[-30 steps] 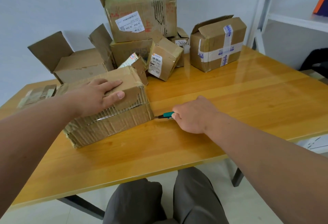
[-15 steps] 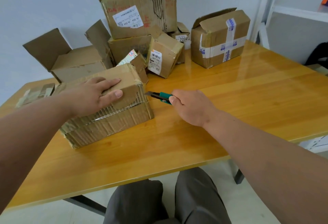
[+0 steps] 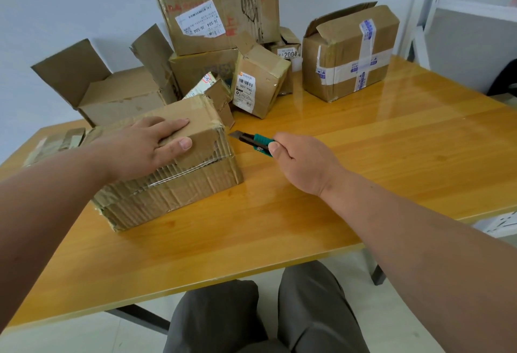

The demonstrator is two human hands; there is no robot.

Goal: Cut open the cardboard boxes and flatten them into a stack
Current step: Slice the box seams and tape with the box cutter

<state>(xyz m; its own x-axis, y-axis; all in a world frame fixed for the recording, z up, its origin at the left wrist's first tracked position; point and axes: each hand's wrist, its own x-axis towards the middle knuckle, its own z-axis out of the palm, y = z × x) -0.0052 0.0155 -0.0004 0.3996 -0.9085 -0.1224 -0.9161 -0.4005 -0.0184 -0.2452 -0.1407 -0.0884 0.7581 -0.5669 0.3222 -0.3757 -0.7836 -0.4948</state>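
Note:
A worn, taped cardboard box (image 3: pixel 179 193) lies on the yellow wooden table (image 3: pixel 349 184) in front of me. My left hand (image 3: pixel 151 148) rests flat on its top, fingers straight. My right hand (image 3: pixel 302 162) grips a green utility knife (image 3: pixel 253 144), blade out. The blade tip hovers just right of the box's upper right corner, apart from the cardboard.
Several more boxes stand at the table's back: an open one (image 3: pixel 112 95) at left, a large labelled one (image 3: pixel 221 8) stacked high, a small tilted one (image 3: pixel 260 84), and a taped one (image 3: pixel 349 53) at right. Flattened cardboard (image 3: pixel 56 142) lies far left. A white shelf (image 3: pixel 461 11) stands right.
My right hand has lifted the knife from the table beside the box's lower corner up to its top right corner. My left hand has stayed on the box.

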